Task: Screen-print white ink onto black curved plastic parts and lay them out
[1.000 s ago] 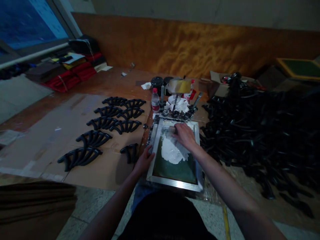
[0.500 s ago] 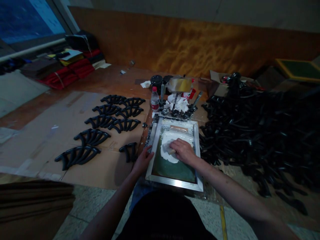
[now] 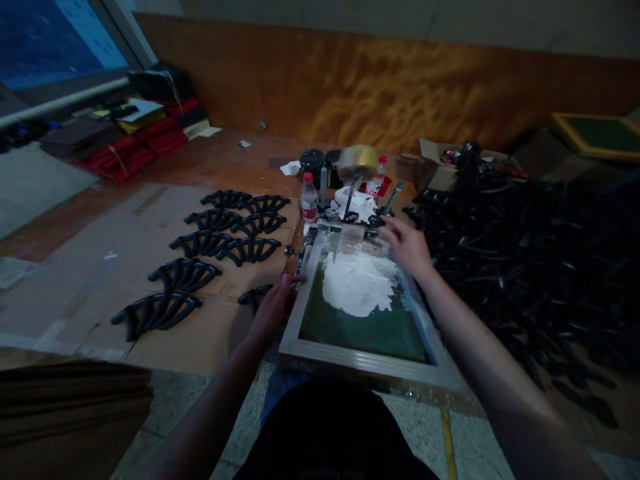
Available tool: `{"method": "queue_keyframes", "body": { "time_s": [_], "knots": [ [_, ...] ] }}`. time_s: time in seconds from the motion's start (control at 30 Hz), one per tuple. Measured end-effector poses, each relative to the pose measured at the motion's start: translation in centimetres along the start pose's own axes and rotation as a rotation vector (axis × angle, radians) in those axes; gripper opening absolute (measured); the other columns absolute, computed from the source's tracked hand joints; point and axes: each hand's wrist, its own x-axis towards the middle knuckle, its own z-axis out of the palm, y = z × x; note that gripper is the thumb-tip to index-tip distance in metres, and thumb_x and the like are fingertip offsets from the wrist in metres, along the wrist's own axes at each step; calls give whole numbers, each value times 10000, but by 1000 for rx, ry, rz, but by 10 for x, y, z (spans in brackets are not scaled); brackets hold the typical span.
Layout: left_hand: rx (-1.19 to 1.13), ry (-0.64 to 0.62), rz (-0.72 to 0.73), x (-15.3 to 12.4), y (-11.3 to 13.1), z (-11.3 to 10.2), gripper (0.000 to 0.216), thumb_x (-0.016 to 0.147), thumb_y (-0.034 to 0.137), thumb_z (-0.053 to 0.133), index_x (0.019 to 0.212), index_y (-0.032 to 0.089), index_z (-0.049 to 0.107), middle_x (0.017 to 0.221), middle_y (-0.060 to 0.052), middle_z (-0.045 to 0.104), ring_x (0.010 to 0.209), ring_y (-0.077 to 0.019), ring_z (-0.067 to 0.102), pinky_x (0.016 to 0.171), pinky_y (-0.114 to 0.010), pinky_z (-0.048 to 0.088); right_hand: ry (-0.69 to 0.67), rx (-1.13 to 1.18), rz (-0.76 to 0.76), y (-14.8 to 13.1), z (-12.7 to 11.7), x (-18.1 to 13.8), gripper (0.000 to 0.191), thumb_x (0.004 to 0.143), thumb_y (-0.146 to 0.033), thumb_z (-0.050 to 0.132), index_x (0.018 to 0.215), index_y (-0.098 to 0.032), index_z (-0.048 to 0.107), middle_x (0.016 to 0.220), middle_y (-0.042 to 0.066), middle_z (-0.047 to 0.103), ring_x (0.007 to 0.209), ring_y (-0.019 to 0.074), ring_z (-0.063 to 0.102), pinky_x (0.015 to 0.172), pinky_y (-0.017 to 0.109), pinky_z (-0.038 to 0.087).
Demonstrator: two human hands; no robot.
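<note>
Silvery metal frame (image 3: 360, 360) sits at the lower centre of the picture, bordering a green screen (image 3: 360, 333) with white paste (image 3: 357, 287) spread over its upper part. Beside its left edge is the left hand (image 3: 274, 305), fingers curled; near its upper right corner is the right hand (image 3: 409, 247), fingers bent. Whether either grips anything, I cannot tell. Black curved pieces (image 3: 184, 272) lie at centre left; a dark pile (image 3: 500, 267) fills the right.

1 metal-framed screen (image 3: 360, 333), 1 white paste patch (image 3: 357, 283), 2 red-capped bottles (image 3: 309, 203), 9 groups of black parts (image 3: 197, 243), 1 yellow-framed panel (image 3: 600, 137); black heap (image 3: 515, 267) at right is too jumbled to count.
</note>
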Motion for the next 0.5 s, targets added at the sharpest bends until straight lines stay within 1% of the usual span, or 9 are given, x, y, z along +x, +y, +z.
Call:
{"method": "queue_keyframes", "body": {
  "time_s": [0.07,0.13,0.2,0.27,0.3,0.37,0.4,0.43,0.5],
  "knots": [
    [-101,-14,60,8,19,3,665,845,724,384,1092,177,671,836,-52,692,687,-171,633,557,-247,485,164,63,155,36,-13,-4,449,930,-452,400,1144,-160,667,877,93,711,762,229,640,736,358,490],
    [-220,-15,170,21,39,10,635,856,701,397,1088,171,657,908,-67,705,761,-178,656,615,-252,515,167,79,258,61,-12,-22,464,924,-480,379,1055,-153,681,821,96,699,752,246,627,734,396,493],
    [-296,-19,270,31,58,17,574,875,642,426,1130,167,624,971,-76,706,814,-176,660,640,-246,526,69,103,258,65,4,-48,432,908,-506,415,979,-178,688,813,86,697,776,252,624,746,407,496],
    [-321,-39,318,35,70,24,527,886,585,454,1190,172,574,1027,-79,699,842,-173,663,640,-241,531,-78,99,169,49,29,-76,356,877,-500,509,897,-194,691,838,78,699,827,247,626,777,385,494],
    [-330,-38,327,35,71,28,524,889,575,453,1214,176,551,1044,-81,694,846,-174,664,632,-240,532,-217,40,87,35,41,-88,328,873,-477,540,885,-184,687,884,92,697,878,250,622,810,379,484],
    [-345,-16,293,29,59,35,559,889,601,427,1239,175,518,1039,-95,693,837,-184,670,607,-245,532,-404,-125,-29,6,61,-107,257,864,-402,604,902,-158,678,990,127,684,989,268,595,880,378,448],
    [-334,-26,225,23,46,40,595,881,630,419,1251,174,508,1020,-106,697,823,-193,674,592,-251,532,-469,-197,-41,-9,68,-114,228,874,-360,607,930,-148,670,1030,142,674,1023,272,584,896,373,432],
    [-307,-73,115,17,28,46,637,864,660,424,1274,177,494,1005,-117,702,806,-206,679,577,-262,532,-501,-242,-15,-23,72,-120,203,888,-321,597,959,-142,662,1048,149,669,1030,269,582,894,364,423],
    [-213,-244,-175,4,-14,58,719,823,699,467,1341,201,447,1013,-139,707,787,-238,691,562,-298,539,-504,-251,71,-49,76,-128,193,925,-279,544,1007,-137,644,1043,156,668,1007,258,594,863,348,420]
  ]
}}
